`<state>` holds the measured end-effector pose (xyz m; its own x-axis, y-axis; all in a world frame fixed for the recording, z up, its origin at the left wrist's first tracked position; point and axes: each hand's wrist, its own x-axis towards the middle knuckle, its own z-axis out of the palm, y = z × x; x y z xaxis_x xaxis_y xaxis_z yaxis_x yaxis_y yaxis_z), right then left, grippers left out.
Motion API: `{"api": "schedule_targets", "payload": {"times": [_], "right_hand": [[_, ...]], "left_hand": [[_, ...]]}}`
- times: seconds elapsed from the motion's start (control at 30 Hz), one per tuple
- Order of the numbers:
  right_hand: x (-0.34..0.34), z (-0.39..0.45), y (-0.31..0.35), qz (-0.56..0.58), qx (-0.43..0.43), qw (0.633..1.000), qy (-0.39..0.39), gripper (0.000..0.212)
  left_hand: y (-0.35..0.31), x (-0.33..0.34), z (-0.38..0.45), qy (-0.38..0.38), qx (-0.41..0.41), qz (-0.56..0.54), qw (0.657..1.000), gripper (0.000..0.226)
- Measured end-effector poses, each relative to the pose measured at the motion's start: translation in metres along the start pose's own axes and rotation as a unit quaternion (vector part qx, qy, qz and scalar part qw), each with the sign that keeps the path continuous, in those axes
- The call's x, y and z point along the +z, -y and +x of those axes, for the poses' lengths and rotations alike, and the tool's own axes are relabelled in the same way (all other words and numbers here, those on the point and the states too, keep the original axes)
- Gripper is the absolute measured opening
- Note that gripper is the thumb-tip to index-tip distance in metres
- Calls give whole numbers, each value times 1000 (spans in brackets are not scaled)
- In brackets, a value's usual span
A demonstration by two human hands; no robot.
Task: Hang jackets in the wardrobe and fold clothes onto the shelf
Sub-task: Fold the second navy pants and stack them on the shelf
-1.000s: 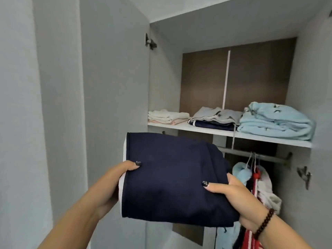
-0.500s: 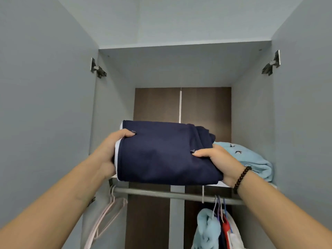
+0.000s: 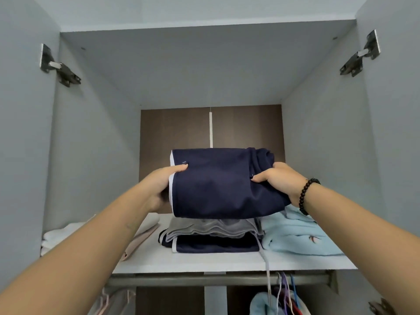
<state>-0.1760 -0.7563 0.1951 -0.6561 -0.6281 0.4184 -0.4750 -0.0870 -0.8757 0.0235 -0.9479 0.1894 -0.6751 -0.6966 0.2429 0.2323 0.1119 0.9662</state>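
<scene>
Up at the open wardrobe, a person holds a folded navy-blue cloth garment with a white edge stripe (image 3: 225,185) out in front of them, one hand at each side. The left hand (image 3: 163,185) grips the striped left edge, thumb lying flat across the top and the fingers tucked underneath out of sight. The right hand (image 3: 279,180) clutches the bunched right end, thumb on top and fingers curled round the fabric; a dark beaded bracelet (image 3: 305,196) circles that wrist.

The bundle sits over the white wardrobe shelf (image 3: 204,261), right above a folded grey garment (image 3: 211,228) that lies on another folded navy garment with white trim (image 3: 216,245). Whether the held bundle touches the grey one I cannot tell. A grey drawstring (image 3: 267,264) dangles from that stack past the shelf edge. To the right lies a folded pale-blue fleece garment (image 3: 297,235), and to the left a folded white and pink pile (image 3: 66,235), partly hidden by the left forearm. Beneath the shelf runs a metal hanging rail (image 3: 193,279) with hangers at its right end.
</scene>
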Motion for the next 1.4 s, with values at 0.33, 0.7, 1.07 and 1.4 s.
{"api": "schedule_targets", "payload": {"times": [0.33,0.7,1.07,1.4], "right_hand": [[50,102,-76,-120,109,987,8,31],[22,127,-64,-291,-83,950,-75,55],[80,131,-116,-407,-9,884,228,65],[79,93,-105,-395,-32,904,158,59]], "left_hand": [[66,-12,109,-70,-74,250,963,21],[-4,34,140,-117,88,464,874,38],[95,44,185,-15,-42,640,767,76],[96,41,140,-52,-4,633,773,68]]}}
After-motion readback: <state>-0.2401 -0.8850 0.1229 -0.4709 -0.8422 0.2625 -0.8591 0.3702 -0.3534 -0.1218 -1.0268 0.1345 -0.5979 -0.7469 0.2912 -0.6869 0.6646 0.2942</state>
